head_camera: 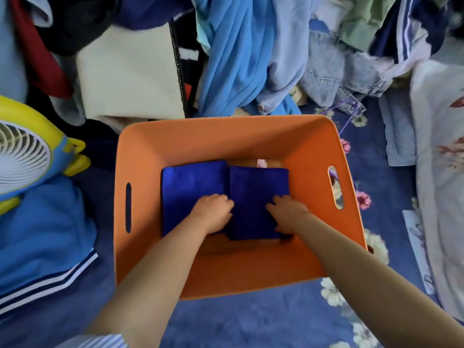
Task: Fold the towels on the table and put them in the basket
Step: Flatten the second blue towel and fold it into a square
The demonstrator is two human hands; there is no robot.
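Orange plastic rectangular basket (155, 151) with slot handles in both side walls sits at frame centre on a blue floral cloth-covered surface (276, 317). 2 folded dark blue towels lie flat on its floor, side by side and touching: left folded towel (190, 182) toward 9 o'clock, right folded towel (258, 187) toward 3 o'clock, its left edge overlapping the other slightly. Small pink item (261, 163) peeks out at 12 o'clock behind the right towel, cannot tell what it is.

Both bare arms reach in from 6 o'clock. Left hand (213, 209) rests on the seam between the 2 towels, fingers curled over the right towel's left edge, gripping it. Right hand (286, 212) lies on the right towel's near right corner, fingers bent down onto the cloth; cannot tell if it pinches or just presses.

Yellow and blue plastic fan (30, 151) at 9 o'clock. Pile of mixed clothes (238, 59) from 10 to 2 o'clock. White floral fabric (442, 172) at 3 o'clock
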